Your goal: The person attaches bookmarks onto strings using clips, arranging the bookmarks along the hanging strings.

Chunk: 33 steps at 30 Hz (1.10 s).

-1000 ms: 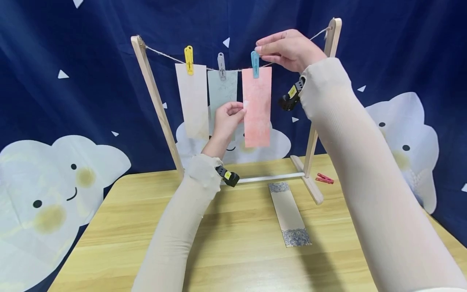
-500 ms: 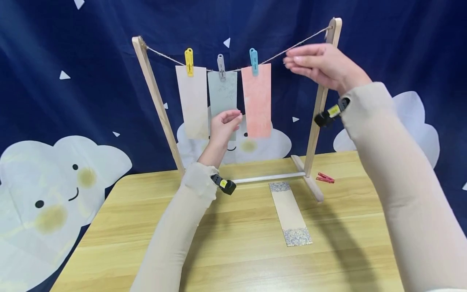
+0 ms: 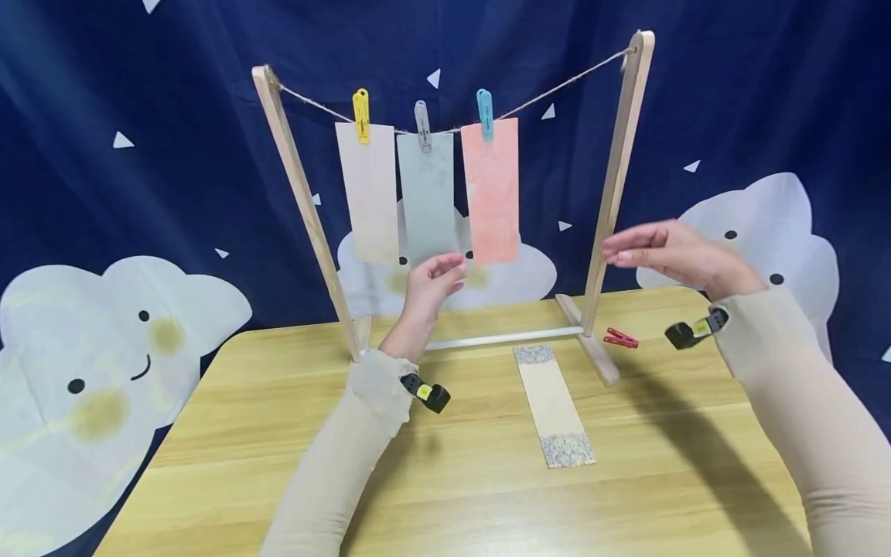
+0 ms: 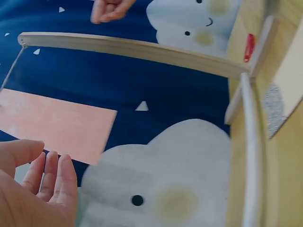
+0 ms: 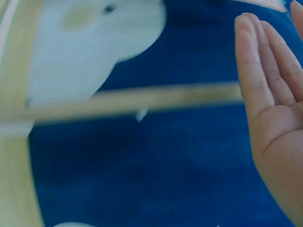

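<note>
Three paper cards hang from a string in the head view: a cream card (image 3: 369, 193) under a yellow clothespin (image 3: 361, 116), a pale green card (image 3: 427, 193) under a grey clothespin (image 3: 422, 126), and a pink card (image 3: 493, 193) under a blue clothespin (image 3: 485, 114). My left hand (image 3: 433, 292) is just below the green card, fingers loosely bent, holding nothing. In the left wrist view the pink card (image 4: 57, 125) lies beyond its fingertips. To the right of the stand my right hand (image 3: 671, 249) hovers with straight fingers, above a red clothespin (image 3: 621, 338) on the table.
The wooden stand has a left post (image 3: 306, 209), a right post (image 3: 618, 178) and a white crossbar (image 3: 508, 338) low between them. On the table (image 3: 445, 495) lies a cream card with blue lace-patterned ends (image 3: 554, 406). A blue curtain (image 3: 174, 178) with clouds hangs behind.
My right hand has left the blue clothespin and moved right and down. My left hand has let go of the pink card and dropped lower. The pink card now hangs freely.
</note>
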Tool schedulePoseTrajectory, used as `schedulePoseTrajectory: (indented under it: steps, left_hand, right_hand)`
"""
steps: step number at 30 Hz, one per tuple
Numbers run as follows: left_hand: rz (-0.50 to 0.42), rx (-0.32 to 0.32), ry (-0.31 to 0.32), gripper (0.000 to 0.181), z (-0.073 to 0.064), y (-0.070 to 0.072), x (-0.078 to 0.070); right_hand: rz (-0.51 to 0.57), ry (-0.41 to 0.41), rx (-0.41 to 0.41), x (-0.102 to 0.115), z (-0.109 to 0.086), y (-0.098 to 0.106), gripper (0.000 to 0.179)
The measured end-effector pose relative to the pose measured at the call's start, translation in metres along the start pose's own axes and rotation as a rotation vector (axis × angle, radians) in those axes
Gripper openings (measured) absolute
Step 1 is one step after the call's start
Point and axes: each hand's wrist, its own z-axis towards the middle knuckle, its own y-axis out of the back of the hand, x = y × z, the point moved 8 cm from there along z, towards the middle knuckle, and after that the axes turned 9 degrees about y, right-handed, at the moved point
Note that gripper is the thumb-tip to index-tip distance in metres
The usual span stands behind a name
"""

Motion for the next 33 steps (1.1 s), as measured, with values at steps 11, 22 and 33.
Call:
schedulePoseTrajectory:
  steps: [11, 22, 33]
  left_hand:
    - [0.002, 0.018, 0.088, 0.027, -0.016, -0.003, 0.066]
    - [0.106, 0.030, 0.157, 0.028, -0.027, -0.020, 0.112]
    - [0.244, 0.096, 0.249, 0.049, -0.039, -0.037, 0.148]
  right_hand:
    - [-0.092, -0.186, -0.197, -0.088, -0.080, 0.022, 0.024]
    - [0.348, -0.232, -0.334, -0.145, -0.093, 0.026, 0.031]
    - [0.177, -0.442, -0.353, -0.183, -0.097, 0.031, 0.018]
